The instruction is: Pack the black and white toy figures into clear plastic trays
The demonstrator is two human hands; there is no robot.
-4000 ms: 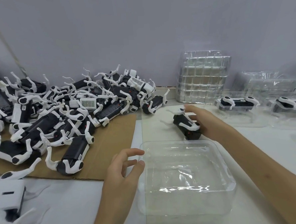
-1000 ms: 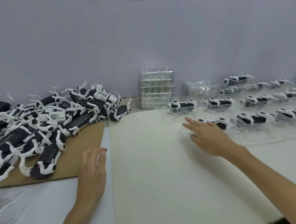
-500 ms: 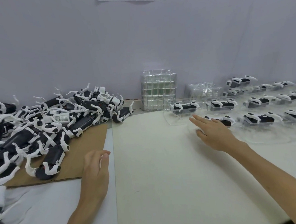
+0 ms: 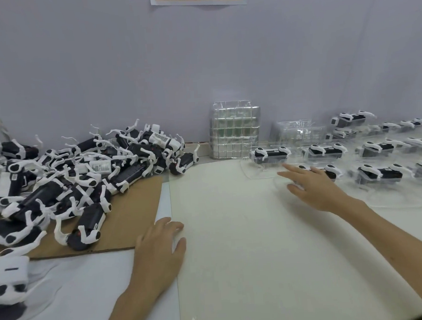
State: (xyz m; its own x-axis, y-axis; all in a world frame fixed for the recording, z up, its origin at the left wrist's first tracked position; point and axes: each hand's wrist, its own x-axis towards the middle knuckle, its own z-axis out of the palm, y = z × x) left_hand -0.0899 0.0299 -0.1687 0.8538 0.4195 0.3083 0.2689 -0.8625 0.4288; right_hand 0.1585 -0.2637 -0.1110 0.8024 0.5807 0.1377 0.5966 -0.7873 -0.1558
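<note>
Right hand [image 4: 315, 190], fingers [image 4: 293, 175] straight, overlaps a figure [image 4: 331, 172] lying left-right; left hand [image 4: 161, 249] lies flat.

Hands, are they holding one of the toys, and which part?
No, neither holds anything. The left hand lies flat on the table; the right hand is stretched out, fingers straight, beside a packed toy figure.

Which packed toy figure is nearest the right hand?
The leftmost packed figure in the front row, partly hidden behind the right hand; the others lie farther right or in the rows behind.
</note>
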